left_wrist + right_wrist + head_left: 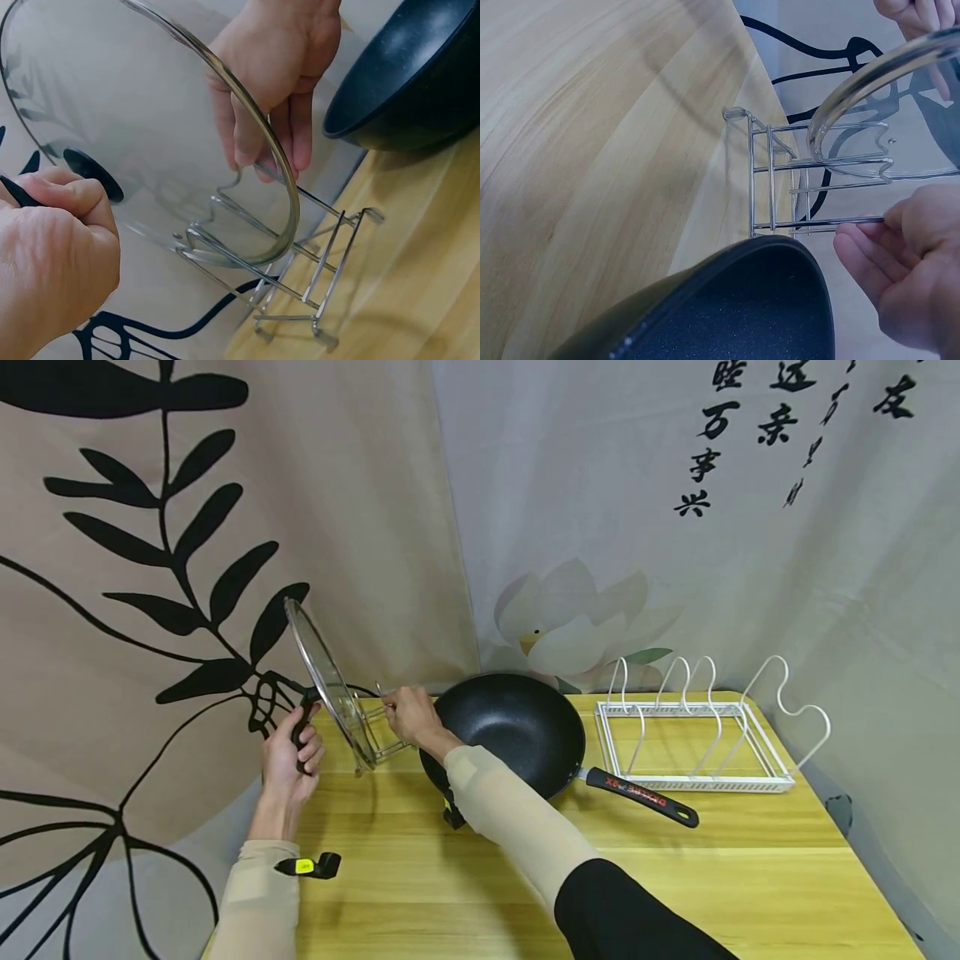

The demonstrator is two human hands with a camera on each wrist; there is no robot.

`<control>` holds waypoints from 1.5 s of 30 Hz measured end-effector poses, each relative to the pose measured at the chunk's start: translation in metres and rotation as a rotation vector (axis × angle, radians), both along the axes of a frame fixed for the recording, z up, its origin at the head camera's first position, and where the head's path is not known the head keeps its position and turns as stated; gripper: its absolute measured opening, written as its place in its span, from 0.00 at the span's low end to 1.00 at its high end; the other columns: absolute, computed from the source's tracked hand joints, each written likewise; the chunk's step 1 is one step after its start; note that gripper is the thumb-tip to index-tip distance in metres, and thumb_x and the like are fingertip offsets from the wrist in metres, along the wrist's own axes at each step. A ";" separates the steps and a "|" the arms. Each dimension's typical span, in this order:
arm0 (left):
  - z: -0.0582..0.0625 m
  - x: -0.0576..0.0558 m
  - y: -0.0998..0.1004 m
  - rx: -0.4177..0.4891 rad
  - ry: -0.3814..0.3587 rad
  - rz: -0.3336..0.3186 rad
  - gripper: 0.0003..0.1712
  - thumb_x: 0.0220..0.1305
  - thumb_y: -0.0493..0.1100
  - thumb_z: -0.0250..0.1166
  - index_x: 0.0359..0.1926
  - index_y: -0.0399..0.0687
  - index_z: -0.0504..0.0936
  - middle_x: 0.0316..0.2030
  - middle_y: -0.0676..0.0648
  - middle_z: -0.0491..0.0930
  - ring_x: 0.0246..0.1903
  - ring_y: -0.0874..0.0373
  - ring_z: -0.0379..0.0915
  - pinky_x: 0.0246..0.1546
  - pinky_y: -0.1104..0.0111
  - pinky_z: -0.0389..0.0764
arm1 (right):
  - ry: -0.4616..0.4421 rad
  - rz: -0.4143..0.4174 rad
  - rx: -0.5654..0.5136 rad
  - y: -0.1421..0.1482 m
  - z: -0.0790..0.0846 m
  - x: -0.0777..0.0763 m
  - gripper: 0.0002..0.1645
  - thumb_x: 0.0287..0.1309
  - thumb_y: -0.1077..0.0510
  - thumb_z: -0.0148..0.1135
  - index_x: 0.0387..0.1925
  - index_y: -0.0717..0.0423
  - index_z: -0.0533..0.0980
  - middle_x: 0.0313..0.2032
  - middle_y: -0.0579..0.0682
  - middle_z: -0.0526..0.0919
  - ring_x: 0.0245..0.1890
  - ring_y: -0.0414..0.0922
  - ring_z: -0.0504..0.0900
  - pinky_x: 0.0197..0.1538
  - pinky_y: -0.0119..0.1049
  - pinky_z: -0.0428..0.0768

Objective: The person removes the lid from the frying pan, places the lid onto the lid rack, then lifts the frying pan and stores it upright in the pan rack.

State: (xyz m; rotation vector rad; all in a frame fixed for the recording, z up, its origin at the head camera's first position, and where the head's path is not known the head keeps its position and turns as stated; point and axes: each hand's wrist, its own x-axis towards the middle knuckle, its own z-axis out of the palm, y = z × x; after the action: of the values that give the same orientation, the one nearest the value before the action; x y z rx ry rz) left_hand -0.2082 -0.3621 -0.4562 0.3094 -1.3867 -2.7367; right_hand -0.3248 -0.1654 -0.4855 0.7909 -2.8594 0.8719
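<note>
A glass pot lid [330,672] with a metal rim stands steeply tilted at the table's back left. My left hand [291,756] grips its black handle [302,731]. The lid's lower edge is at a small metal wire rack [300,262]; in the left wrist view it overlaps the rack's wires, and whether it bears on them I cannot tell. My right hand [414,717] pinches a wire of that rack at its far side, as the right wrist view shows [915,262]. Beside the right forearm sits a black frying pan [510,727], partly covered by the sleeve.
To the right of the pan is a white wire rack [693,785] with several upright loops. The pan's handle [641,796] points right, toward the front of that rack. Printed curtains [360,510] hang behind the wooden table [390,893].
</note>
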 end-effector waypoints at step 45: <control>-0.022 -0.019 -0.006 0.014 -0.080 -0.026 0.16 0.93 0.56 0.49 0.63 0.54 0.76 0.20 0.60 0.68 0.10 0.68 0.58 0.08 0.77 0.62 | -0.025 -0.018 -0.005 -0.002 -0.003 -0.002 0.19 0.88 0.55 0.57 0.64 0.44 0.90 0.53 0.45 0.96 0.23 0.34 0.75 0.24 0.24 0.69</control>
State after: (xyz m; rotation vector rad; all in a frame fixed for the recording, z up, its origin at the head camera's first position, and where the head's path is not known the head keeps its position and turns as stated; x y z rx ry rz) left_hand -0.2267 -0.3679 -0.4785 0.4086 -1.4003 -2.7848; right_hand -0.3270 -0.1670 -0.4880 0.7586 -2.8802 0.8923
